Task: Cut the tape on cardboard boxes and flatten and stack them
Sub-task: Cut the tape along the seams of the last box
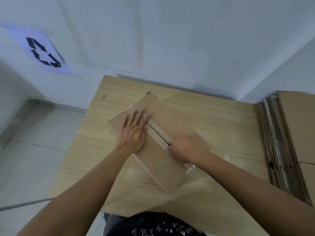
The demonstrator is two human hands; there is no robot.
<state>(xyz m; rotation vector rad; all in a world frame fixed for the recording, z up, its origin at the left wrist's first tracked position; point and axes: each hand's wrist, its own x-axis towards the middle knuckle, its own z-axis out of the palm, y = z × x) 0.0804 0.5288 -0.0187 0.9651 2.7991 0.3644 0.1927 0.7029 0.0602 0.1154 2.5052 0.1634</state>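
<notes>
A brown cardboard box [156, 160] lies on the wooden table [88, 150], its top seam running diagonally with clear tape [157, 132] along it. My left hand [134, 132] presses flat on the left flap, fingers straight and reaching the seam. My right hand [185, 149] is blurred at the near end of the seam, fingers curled; whatever it holds is hidden. The seam looks split open between my two hands. A loose end of clear tape [190, 167] hangs at the box's near edge.
A stack of flattened cardboard boxes [289, 142] stands on edge at the table's right side. A recycling sign [45, 51] is stuck on the white wall at the left. Grey floor tiles [34, 159] lie left of the table.
</notes>
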